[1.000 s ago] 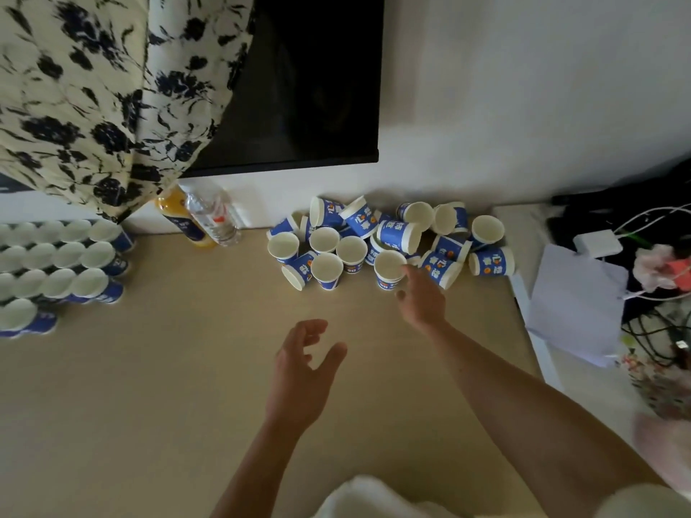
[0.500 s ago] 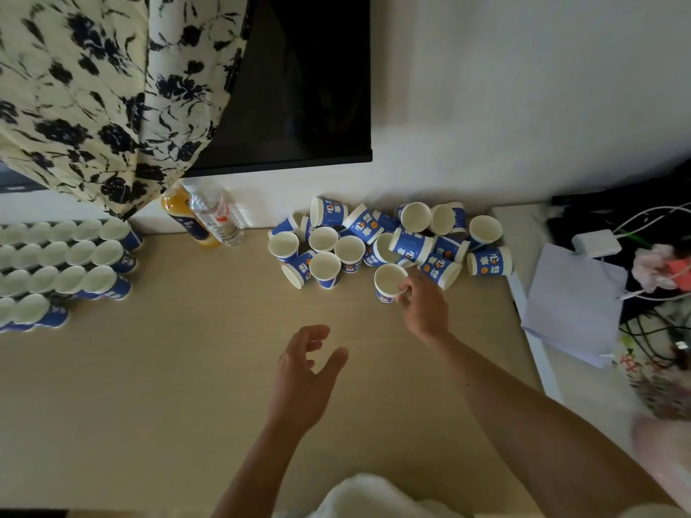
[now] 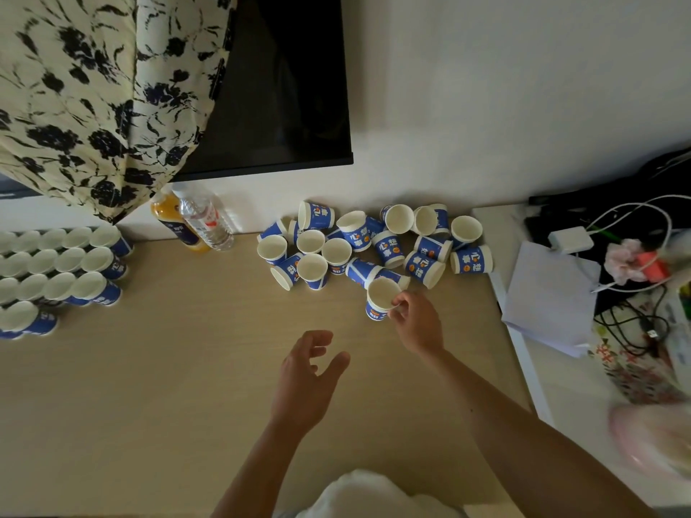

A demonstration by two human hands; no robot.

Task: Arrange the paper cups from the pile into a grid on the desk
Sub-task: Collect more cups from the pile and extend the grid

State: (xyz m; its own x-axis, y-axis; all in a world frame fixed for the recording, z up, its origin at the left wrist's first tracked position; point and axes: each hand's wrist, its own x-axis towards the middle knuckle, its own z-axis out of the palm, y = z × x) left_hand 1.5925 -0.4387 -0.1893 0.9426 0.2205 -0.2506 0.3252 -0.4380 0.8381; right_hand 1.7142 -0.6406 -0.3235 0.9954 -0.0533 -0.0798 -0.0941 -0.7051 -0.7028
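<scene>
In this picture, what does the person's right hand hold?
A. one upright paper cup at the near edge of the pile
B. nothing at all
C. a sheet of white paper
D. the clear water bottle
A: the right hand pinches the rim of an upright paper cup at the near edge of the pile.

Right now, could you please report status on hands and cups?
Right hand pinches cup by rim, beside pile. Left hand open, empty. Bottles stand off path to grid.
</scene>
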